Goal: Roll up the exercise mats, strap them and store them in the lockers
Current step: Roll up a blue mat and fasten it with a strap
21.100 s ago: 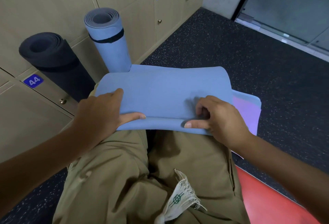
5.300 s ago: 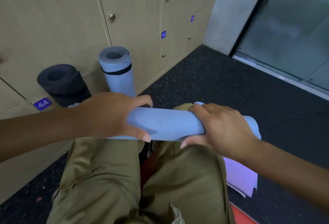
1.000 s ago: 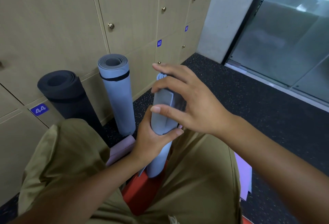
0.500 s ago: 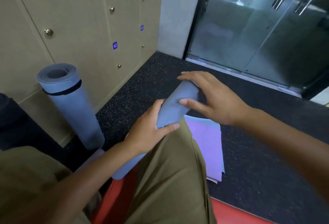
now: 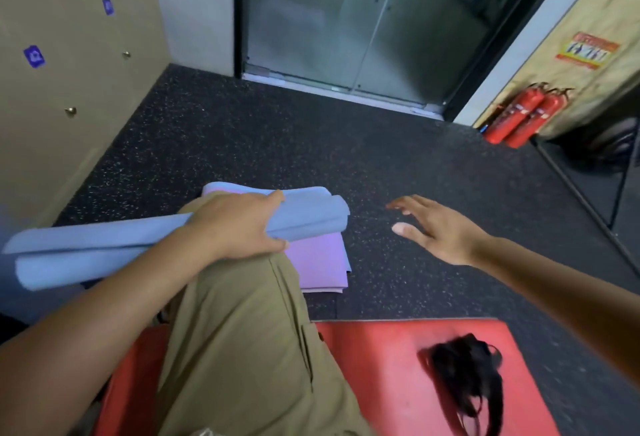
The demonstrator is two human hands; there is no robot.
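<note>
Lockers (image 5: 69, 65) on my left, beige doors with blue number tags. My left hand (image 5: 239, 224) grips the rolled blue mat (image 5: 114, 245), fingers curled over it; the roll lies across my right knee, loose outer flap showing, one end blurred at the left edge. Under its right end a folded purple mat (image 5: 318, 262) lies flat on the dark speckled floor (image 5: 277, 145). My right hand (image 5: 436, 228) hangs over the floor, fingers spread, holding nothing. Below it a red mat (image 5: 381, 383) with a tangle of black straps (image 5: 467, 376) on it. Two fire extinguishers (image 5: 523, 113) lean at the far-right wall.
</note>
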